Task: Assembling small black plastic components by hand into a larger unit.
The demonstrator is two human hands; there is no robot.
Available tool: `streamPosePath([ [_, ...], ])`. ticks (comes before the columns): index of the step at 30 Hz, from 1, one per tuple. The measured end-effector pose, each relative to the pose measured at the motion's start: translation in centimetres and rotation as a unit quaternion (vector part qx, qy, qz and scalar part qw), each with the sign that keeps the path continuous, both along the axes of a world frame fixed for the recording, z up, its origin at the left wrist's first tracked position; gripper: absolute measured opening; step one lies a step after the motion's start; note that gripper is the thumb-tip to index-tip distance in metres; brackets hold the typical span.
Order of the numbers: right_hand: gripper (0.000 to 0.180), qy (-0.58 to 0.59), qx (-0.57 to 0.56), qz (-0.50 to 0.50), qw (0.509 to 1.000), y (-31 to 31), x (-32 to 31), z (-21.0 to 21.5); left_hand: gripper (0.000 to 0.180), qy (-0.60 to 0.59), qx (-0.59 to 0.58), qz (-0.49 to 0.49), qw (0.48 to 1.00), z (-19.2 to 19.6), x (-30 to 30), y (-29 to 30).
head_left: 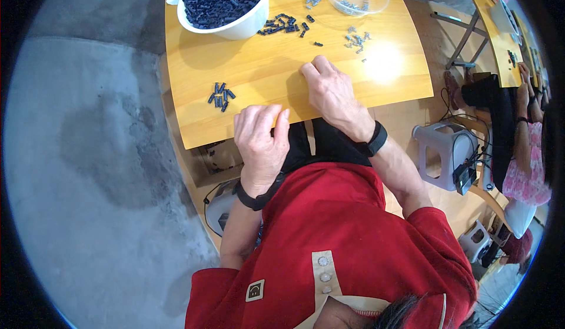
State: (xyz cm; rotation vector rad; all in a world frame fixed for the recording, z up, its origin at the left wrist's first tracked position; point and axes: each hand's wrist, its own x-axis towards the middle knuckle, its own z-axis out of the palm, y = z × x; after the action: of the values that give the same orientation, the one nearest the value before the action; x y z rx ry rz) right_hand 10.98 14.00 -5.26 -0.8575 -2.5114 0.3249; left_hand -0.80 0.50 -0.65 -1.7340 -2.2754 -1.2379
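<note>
My left hand (258, 144) is at the table's front edge, its fingers bent and its thumb close to the index finger. Whatever it may hold is too small or hidden to make out. To its right and a bit farther in, my right hand (331, 88) is curled closed over the wooden table (388, 82), knuckles up, and its fingertips are hidden. A small group of short black plastic parts (221, 96) lies just beyond my left hand. Beyond my right hand lie a single black part (318, 44) and a loose pile of black parts (288, 24).
A white tub (247, 28) full of black parts stands at the far left. Small clear or silvery pieces (356, 39) lie near a clear round bowl (382, 2) at the back. On the right are a white plastic stool (438, 158), cables and another person (527, 152) at a table.
</note>
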Motion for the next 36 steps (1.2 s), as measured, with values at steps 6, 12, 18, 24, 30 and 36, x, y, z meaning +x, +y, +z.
streamPosePath([
  [6,0.015,0.229,-0.630,0.011,0.742,-3.2,3.2,2.8,0.022,-0.062,0.009,-0.116,0.991,-0.3,1.5,1.1],
  [12,0.013,0.325,-0.712,0.030,0.622,-4.0,5.3,3.7,0.021,-0.133,0.055,-0.150,0.978,1.1,2.2,0.7],
  [18,0.018,0.389,-0.754,0.041,0.528,-4.7,5.9,5.2,0.017,-0.263,0.036,-0.120,0.957,1.1,2.7,-0.4],
  [24,0.020,0.401,-0.671,0.082,0.619,-5.1,6.4,5.8,0.015,-0.537,0.066,-0.136,0.830,0.9,3.2,-0.8],
  [30,0.010,0.399,-0.596,0.050,0.696,-5.5,6.0,5.9,0.016,-0.457,0.029,-0.156,0.875,1.6,3.1,-0.8],
  [36,0.014,0.406,-0.695,0.033,0.593,-5.5,5.9,5.0,0.021,-0.342,0.047,-0.138,0.928,1.7,3.4,-0.5],
])
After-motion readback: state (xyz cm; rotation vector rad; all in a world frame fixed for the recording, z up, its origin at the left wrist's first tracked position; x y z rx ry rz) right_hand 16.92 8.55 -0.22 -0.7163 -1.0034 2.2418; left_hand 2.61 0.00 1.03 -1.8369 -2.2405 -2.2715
